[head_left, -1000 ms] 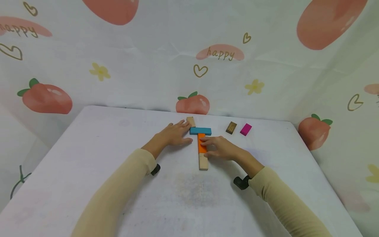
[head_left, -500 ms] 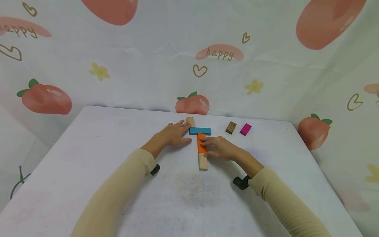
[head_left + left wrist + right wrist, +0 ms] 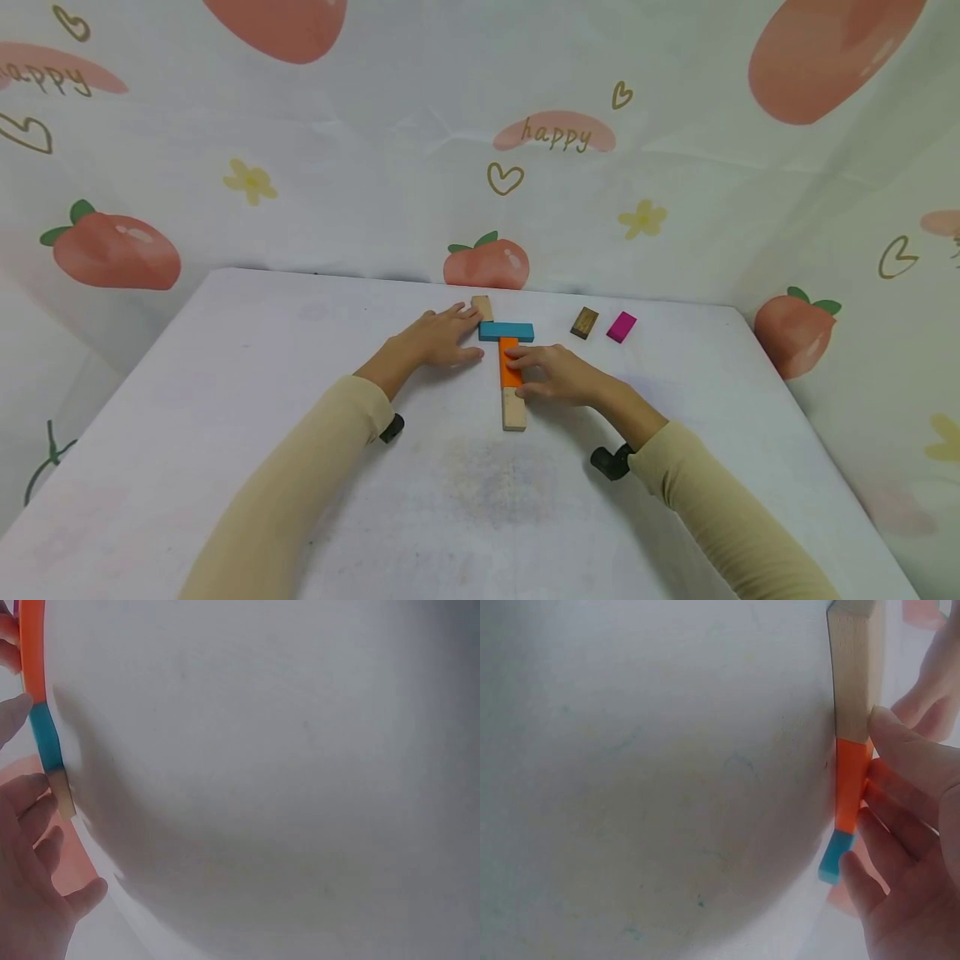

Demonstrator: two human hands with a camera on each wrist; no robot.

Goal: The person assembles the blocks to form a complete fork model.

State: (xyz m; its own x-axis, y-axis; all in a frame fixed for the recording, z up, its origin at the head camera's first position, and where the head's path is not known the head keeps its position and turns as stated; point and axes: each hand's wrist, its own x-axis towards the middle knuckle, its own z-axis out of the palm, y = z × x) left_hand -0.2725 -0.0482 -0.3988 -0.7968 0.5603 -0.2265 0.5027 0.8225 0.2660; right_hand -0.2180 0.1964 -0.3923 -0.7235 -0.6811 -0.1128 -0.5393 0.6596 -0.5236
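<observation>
In the head view, wooden blocks lie end to end on the white table (image 3: 300,333). Nearest is a plain wood block (image 3: 513,414), followed by an orange block (image 3: 508,377). A teal block (image 3: 506,332) lies crosswise beyond it, with another plain block (image 3: 485,307) behind its left end. My left hand (image 3: 441,337) spreads its fingers, fingertips at the far plain block. My right hand (image 3: 558,373) rests its fingers on the orange block. Seen from the right wrist, its thumb touches the near plain block (image 3: 855,671) close to the orange block (image 3: 851,780).
To the right at the back lie a dark brown block (image 3: 584,323) and a magenta block (image 3: 622,327), apart from the row. A white cloth printed with peaches (image 3: 116,250) hangs behind the table. A dark green cord (image 3: 51,458) shows at the left edge.
</observation>
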